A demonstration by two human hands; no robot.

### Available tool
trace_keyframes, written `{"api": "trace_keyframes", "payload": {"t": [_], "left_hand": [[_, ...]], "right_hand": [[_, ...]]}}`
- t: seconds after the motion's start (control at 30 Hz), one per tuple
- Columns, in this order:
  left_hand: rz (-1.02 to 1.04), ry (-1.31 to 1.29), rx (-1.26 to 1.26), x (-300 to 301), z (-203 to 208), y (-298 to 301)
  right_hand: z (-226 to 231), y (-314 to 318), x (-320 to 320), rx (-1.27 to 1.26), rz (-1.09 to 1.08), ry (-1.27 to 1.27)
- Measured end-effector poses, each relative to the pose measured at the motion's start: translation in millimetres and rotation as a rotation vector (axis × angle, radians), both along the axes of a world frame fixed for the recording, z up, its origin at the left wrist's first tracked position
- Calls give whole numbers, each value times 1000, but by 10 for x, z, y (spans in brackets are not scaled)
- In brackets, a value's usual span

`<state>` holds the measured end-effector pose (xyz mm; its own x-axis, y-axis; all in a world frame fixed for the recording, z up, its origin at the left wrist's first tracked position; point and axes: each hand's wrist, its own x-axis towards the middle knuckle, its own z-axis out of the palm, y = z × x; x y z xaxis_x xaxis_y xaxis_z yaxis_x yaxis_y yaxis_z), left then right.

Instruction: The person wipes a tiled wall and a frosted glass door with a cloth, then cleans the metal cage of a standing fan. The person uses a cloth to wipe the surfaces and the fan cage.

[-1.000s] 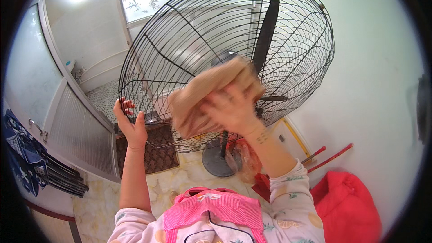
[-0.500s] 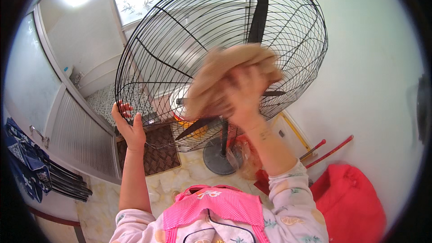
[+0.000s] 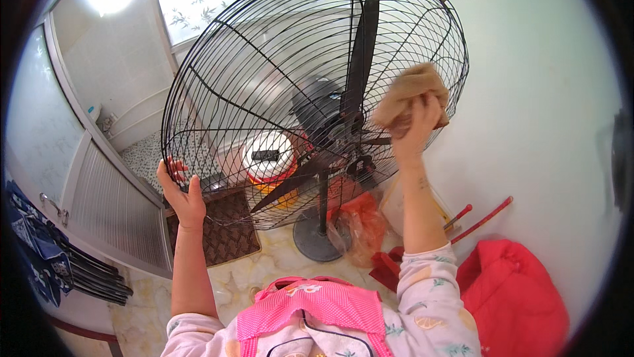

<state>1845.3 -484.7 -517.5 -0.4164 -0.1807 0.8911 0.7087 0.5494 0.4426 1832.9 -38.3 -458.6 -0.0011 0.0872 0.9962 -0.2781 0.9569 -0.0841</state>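
A large black pedestal fan [image 3: 321, 103] stands before me, its wire cage tilted and its dark blades [image 3: 360, 60] showing through the wires. At the cage's lower left rim, my left hand [image 3: 181, 192] grips the edge, fingers behind the wires and thumb in front. My right hand [image 3: 419, 122] holds a folded tan cloth [image 3: 413, 93] against the right side of the cage. The cloth is slightly blurred. Below the cage, the fan's pole ends in a round black base [image 3: 320, 241] on the floor.
Behind the fan stands a red and yellow bucket with a white lid [image 3: 267, 155]. A brown mat [image 3: 228, 231] lies by the sliding door [image 3: 119, 198]. A red plastic bag [image 3: 363, 218] is beside the fan base. Red cloth [image 3: 512, 297] and red-tipped poles [image 3: 485, 218] are at right.
My right hand has moved the cloth from the middle of the cage to its right side. The cage has shifted slightly left in view, with my left hand still on its rim.
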Motion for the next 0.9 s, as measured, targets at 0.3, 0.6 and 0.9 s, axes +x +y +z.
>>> {"api": "trace_keyframes", "payload": {"t": [0.3, 0.6, 0.9], "left_hand": [[-1, -9, 30, -13, 31, 74], [-29, -39, 23, 11, 52, 47], [-3, -38, -19, -18, 16, -3]], "right_hand": [[-109, 418, -262, -856, 585, -75], [869, -862, 265, 543, 174, -90], [555, 306, -307, -66, 117, 79]]}}
